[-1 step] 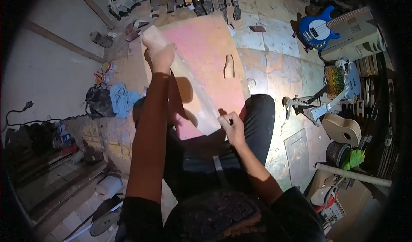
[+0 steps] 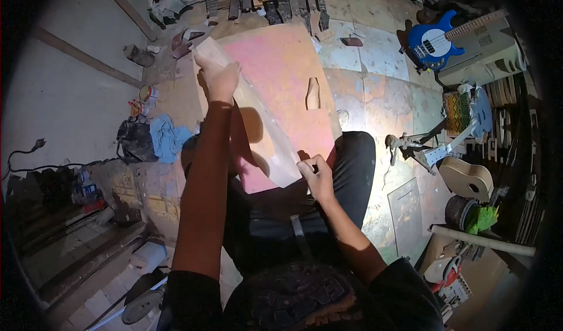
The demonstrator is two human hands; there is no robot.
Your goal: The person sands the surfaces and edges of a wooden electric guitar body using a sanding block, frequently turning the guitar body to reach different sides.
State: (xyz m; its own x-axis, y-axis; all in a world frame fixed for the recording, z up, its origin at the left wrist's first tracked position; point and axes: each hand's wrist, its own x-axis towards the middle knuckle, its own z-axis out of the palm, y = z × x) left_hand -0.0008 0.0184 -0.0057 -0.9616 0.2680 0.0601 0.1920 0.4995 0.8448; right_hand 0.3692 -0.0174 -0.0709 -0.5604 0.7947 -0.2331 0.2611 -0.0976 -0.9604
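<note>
A long pale sheet [image 2: 267,137], thin like paper, lies slantwise over a pink and orange board [image 2: 293,55] that rests before my lap. A brown surface shows along its left side; whether that is its underside I cannot tell. My left hand [image 2: 219,79] is closed over its far upper end, palm down. At the near lower corner, my right hand [image 2: 319,177] pinches the edge between thumb and bent fingers. On the board's right part lies a small bottle-shaped wooden piece [image 2: 313,93], apart from both hands. Dark shadows fall across the sheet.
Several dark slotted strips [image 2: 275,0] lie beyond the board. At the right are a blue electric bass [image 2: 435,41], a pale guitar body [image 2: 466,177] and a flat panel [image 2: 406,216]. A blue cloth [image 2: 167,137] and black bag [image 2: 136,137] sit at the left.
</note>
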